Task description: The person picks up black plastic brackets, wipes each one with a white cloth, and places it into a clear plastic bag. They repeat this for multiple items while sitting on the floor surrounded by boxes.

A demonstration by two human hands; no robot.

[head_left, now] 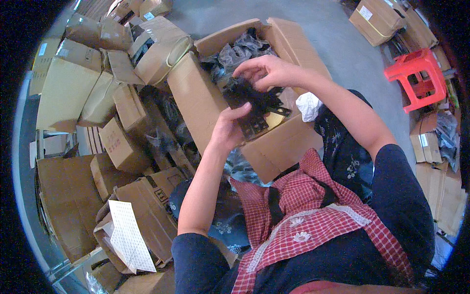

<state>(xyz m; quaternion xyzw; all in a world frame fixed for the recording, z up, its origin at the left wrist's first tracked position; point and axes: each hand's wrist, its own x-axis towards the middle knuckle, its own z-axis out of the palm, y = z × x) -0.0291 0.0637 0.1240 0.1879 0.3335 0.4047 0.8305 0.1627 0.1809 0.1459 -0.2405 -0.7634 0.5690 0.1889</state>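
An open cardboard box [193,100] stands in front of me, its flaps spread outward. My left hand [229,128] is closed at the box's near left side, thumb on top of a bunch of black slotted plastic parts [254,122]. Over the dark pile in the box, my right hand [269,72] is bent with curved fingers apart, just above the parts; nothing shows clearly between them. Crumpled clear plastic bags [240,51] fill the far part of the box. A small yellow piece [275,119] shows beside the black parts. The left fingers are mostly hidden underneath.
Cardboard boxes [68,78] crowd the left side in stacks. A white dotted sheet [129,235] lies on an opened carton at the lower left. On the right stand a red plastic stool [418,78] and more cartons [377,22]. A white crumpled wad [308,106] sits by the box.
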